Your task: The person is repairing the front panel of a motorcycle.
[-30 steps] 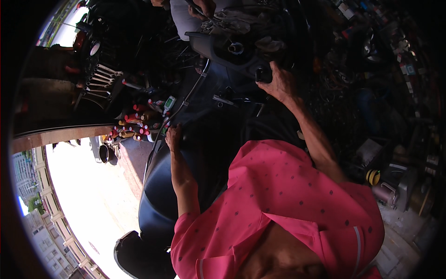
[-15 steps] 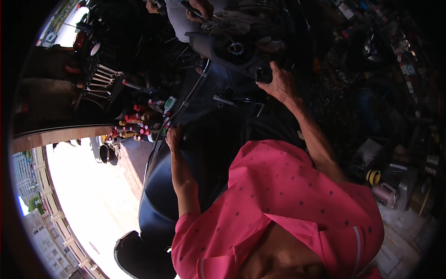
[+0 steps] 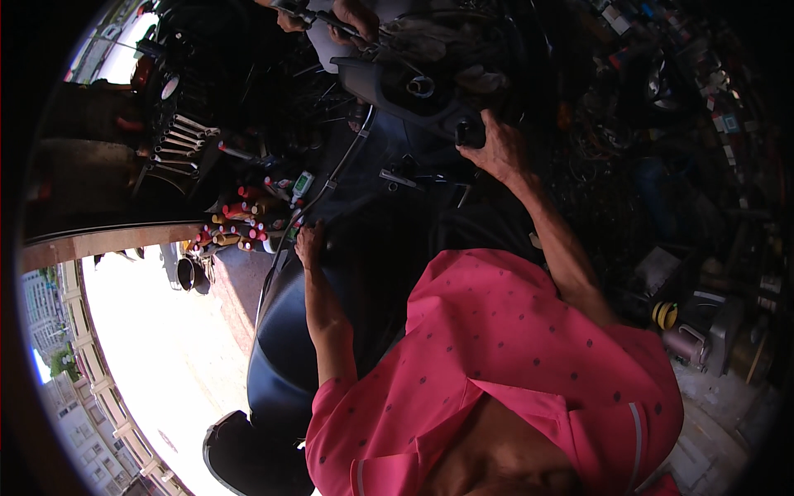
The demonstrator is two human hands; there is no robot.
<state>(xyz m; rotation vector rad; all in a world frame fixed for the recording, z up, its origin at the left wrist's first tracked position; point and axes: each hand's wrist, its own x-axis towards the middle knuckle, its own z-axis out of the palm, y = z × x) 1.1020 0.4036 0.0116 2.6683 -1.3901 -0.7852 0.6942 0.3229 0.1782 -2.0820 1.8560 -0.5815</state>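
Observation:
My right hand is closed at the edge of a dark grey scooter panel, its thumb and fingers around a black rounded part. A round opening with a pale metallic ring shows in the panel. Lower left, my left hand rests with curled fingers at the edge of the dark scooter seat, beside a long thin rail. Its fingertips are partly hidden. Between my hands, a small metal tool and a bent hex key lie on a dark surface.
Beyond the panel, a co-worker's hands hold a long dark tool. Several wrenches lie in a row at left, above red-capped bottles. Cluttered shelves line the right, with a metal machine below. A sunlit pavement lies lower left.
The co-worker's hands have shifted slightly, and more of the long dark tool shows between them. Both my hands have stayed in place.

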